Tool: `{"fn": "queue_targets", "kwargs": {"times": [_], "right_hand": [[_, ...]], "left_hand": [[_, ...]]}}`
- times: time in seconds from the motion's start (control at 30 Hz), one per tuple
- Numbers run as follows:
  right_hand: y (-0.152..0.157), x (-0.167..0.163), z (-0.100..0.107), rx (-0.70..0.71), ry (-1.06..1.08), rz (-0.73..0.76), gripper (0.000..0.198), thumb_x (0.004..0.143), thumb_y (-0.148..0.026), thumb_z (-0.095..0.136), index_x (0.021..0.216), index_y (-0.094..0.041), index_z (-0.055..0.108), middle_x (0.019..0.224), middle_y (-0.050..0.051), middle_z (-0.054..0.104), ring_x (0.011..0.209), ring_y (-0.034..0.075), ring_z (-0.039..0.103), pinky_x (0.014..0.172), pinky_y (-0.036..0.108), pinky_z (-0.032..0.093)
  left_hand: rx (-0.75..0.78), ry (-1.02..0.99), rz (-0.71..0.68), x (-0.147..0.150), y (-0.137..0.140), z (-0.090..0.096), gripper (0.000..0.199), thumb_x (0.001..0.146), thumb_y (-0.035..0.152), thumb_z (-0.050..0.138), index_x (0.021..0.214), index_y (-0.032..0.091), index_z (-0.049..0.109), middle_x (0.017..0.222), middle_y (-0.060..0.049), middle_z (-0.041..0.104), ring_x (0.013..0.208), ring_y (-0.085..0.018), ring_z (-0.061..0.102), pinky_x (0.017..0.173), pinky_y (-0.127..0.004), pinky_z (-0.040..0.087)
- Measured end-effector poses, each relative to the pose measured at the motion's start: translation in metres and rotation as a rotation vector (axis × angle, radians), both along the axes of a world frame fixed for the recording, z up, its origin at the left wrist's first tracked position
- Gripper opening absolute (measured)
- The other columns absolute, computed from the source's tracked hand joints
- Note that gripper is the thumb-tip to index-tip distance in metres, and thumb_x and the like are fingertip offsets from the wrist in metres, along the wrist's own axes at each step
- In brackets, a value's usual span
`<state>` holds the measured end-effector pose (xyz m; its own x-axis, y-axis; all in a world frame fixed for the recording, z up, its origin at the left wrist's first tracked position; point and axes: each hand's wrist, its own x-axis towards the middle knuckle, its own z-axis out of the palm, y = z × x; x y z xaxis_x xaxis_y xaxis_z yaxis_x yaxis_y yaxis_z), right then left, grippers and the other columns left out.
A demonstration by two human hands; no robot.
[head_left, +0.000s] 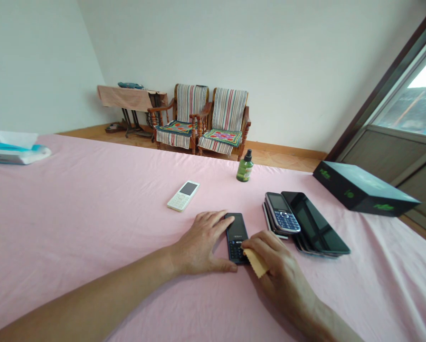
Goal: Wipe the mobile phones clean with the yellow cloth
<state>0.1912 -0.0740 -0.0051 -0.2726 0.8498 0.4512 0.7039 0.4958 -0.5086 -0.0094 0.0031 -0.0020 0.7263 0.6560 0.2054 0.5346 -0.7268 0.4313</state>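
Note:
A dark blue keypad phone (237, 230) lies face up on the pink cloth. My left hand (203, 242) braces it, index finger at its upper left edge and thumb by its lower left corner. Pinched in my right hand (279, 259) is a small yellow cleaning cloth (257, 262) with zigzag edges, touching the phone's keypad. My right fingertips cover part of the keys. Farther off, to the left, rests a white keypad phone (183, 195). On the right, another dark blue keypad phone (283, 213) tops a small stack beside a pile of black smartphones (316, 223).
The pink tablecloth (91, 199) covers the whole surface. Toward the far edge stands a green spray bottle (245, 166). A black box (362, 187) sits at the right, and a tissue pack (16, 151) at the far left. Two wooden chairs (222, 121) are beyond the table.

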Motion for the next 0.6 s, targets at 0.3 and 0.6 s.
{"fn": "queue_targets", "kwargs": {"times": [0.3, 0.6], "right_hand": [[0.0016, 0.0057, 0.0002, 0.022, -0.021, -0.047, 0.026, 0.075, 0.001, 0.047, 0.085, -0.018, 0.063, 0.084, 0.008, 0.06, 0.078, 0.022, 0.055, 0.066, 0.034, 0.043], [0.0042, 0.0085, -0.0049, -0.001, -0.058, -0.05, 0.019, 0.08, -0.003, 0.05, 0.077, -0.019, 0.061, 0.08, 0.007, 0.058, 0.076, 0.021, 0.054, 0.065, 0.032, 0.043]], "left_hand": [[0.003, 0.033, 0.008, 0.0006, -0.0003, 0.0009, 0.099, 0.063, 0.07, 0.074, 0.141, 0.018, 0.042, 0.148, -0.018, 0.039, 0.134, -0.037, 0.037, 0.109, -0.052, 0.028], [0.012, 0.014, 0.002, 0.0008, 0.0001, 0.0005, 0.097, 0.064, 0.072, 0.072, 0.141, 0.02, 0.042, 0.147, -0.017, 0.04, 0.133, -0.037, 0.038, 0.109, -0.052, 0.028]]}}
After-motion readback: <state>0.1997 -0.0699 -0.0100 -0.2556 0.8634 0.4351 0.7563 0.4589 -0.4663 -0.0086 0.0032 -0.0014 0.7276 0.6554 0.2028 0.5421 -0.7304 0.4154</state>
